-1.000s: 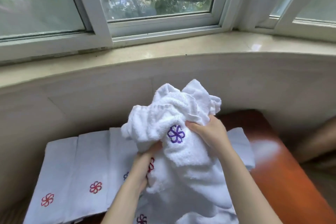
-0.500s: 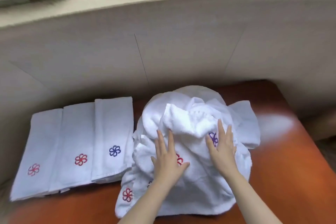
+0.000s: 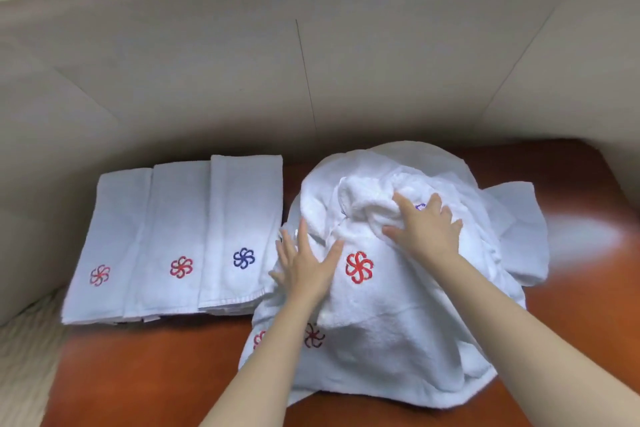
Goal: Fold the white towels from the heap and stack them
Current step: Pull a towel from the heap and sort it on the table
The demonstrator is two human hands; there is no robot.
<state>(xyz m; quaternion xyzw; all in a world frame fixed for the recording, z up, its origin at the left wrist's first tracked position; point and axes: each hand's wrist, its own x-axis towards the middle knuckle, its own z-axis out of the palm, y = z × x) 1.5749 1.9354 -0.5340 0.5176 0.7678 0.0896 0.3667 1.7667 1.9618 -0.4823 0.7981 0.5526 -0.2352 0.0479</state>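
Note:
A crumpled heap of white towels (image 3: 398,329) with red and purple flower emblems lies on the brown table (image 3: 156,374), right of centre. My left hand (image 3: 304,263) rests flat on the heap's left side, fingers straight and spread. My right hand (image 3: 427,229) lies on the heap's top, its fingertips bent into a bunched fold of towel beside a purple emblem. To the left lie three folded white towels (image 3: 180,239) in an overlapping row, two with red emblems and one with a blue emblem.
A beige wall (image 3: 311,62) rises right behind the table and curves round on the left. The table's bare brown top shows in front of the folded towels and to the right of the heap (image 3: 588,288).
One second ago both hands held a bunched towel up in the air. It came down onto the heap, and my hands have since spread apart over it. The camera has tilted downward.

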